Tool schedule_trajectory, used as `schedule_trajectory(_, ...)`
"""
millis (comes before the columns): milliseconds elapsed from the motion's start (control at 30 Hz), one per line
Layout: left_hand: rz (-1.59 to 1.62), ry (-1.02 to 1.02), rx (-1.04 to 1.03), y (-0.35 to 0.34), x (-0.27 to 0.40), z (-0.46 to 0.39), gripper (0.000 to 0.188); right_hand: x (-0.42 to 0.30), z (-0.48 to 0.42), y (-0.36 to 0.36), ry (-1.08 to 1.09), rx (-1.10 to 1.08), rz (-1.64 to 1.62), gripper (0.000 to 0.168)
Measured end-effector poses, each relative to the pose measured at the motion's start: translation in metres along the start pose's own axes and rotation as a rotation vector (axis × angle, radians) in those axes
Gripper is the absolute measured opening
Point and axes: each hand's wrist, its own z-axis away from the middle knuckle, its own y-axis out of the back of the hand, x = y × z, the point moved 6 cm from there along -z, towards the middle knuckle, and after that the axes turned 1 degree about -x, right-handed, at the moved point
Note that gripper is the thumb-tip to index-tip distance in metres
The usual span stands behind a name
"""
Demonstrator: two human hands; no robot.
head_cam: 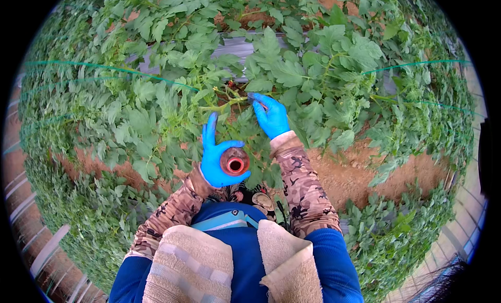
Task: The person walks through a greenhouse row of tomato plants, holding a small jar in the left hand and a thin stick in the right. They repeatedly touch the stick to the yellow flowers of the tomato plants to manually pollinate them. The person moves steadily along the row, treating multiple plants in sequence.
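Note:
My left hand, in a blue glove, holds a small reddish translucent bottle between thumb and lower fingers. The bottle's mouth is uncovered and faces up at me; its inside looks dark. The index finger stretches up, darkly stained near its tip, just below a thick pale-green tomato stem. To the upper right, my right hand, also blue-gloved, has its fingers pinched at the stem's right end. A thin orange-brown object shows between those fingers, mostly hidden. The fingertips there look dark. Small yellow flowers sit near the stem.
Dense tomato foliage surrounds both hands. Green twine crosses the row at left, and more twine runs at right. Silvery plastic mulch shows behind the leaves. Bare brown soil lies between the rows.

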Motion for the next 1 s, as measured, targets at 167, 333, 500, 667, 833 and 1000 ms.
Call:
schedule_trajectory(167, -0.014, -0.009, 0.038, -0.003, 0.003, 0.003, 0.059, -0.01, 0.001, -0.004, 0.049, -0.097, 0.234, 0.025)
schedule_trajectory(333, -0.002, -0.053, 0.015, -0.008, 0.004, 0.0, 0.06, -0.009, 0.008, 0.02, -0.064, 0.03, -0.242, 0.025)
schedule_trajectory(500, 0.254, -0.057, 0.0, -0.019, 0.009, -0.008, 0.057, -0.078, 0.068, 0.107, -0.206, 0.11, -0.335, 0.028)
schedule_trajectory(667, 0.16, -0.218, -0.109, -0.033, 0.042, -0.023, 0.063, -0.111, 0.175, 0.198, -0.139, 0.568, -0.311, 0.03)
schedule_trajectory(833, 0.246, -0.283, -0.215, -0.082, 0.076, -0.054, 0.067, -0.105, 0.245, 0.256, -0.012, 0.954, -0.333, 0.031)
schedule_trajectory(1000, 0.475, -0.262, -0.368, -0.162, 0.107, -0.099, 0.068, -0.086, 0.231, 0.293, -0.097, 0.934, -0.239, 0.03)
